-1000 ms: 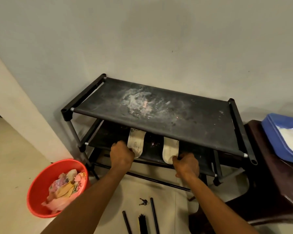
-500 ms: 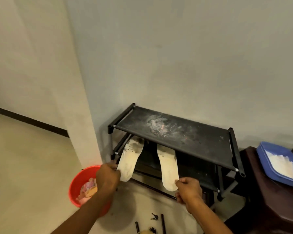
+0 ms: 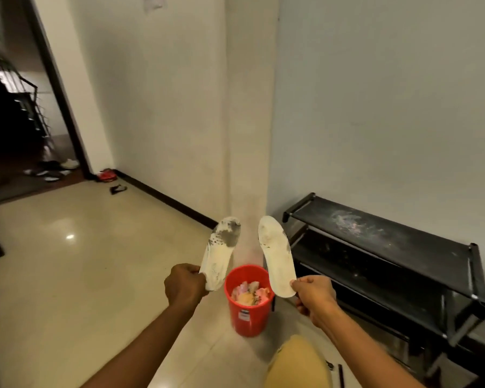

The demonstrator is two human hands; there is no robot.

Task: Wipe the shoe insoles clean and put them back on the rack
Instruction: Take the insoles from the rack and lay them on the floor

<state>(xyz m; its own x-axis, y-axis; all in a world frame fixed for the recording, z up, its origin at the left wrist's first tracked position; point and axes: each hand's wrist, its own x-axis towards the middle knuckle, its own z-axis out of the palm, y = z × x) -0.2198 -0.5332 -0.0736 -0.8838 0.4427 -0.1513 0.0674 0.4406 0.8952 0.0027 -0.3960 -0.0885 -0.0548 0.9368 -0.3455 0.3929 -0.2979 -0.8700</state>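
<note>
Both insoles are now being held clear of the shoe rack [image 3: 389, 239], whereas half a second ago their toe ends were lying at its lower shelf. The view has been swung leftward, so that the rack is being seen at four o'clock. The left insole [image 3: 220, 252] is being gripped at its heel by the left hand [image 3: 185, 284], whose fingers are being kept curled round the edge. Its toe is being pointed toward one o'clock, and dark grey grime is being shown across the forefoot. The right insole [image 3: 276, 256] is being pinched at its heel between the thumb and fingers of the right hand [image 3: 314, 294], with its toe being tilted toward eleven o'clock and fainter smudges being shown on its pale face. The two insoles are being kept apart in the air, neither touching the rack. A red bucket [image 3: 248, 317] is being seen standing on the tiled floor [image 3: 81, 261] at six o'clock of the insoles, between the two hands and below them, with pink and yellowish scraps [image 3: 249, 294] lying in it. A whitish powdery smear [image 3: 347, 224] is being shown on the rack's top shelf. A tan-clad knee [image 3: 297, 362] is being seen at five o'clock, and an open dark doorway [image 3: 25, 121] at ten o'clock, with loose footwear [image 3: 107, 175] lying beside it.
</note>
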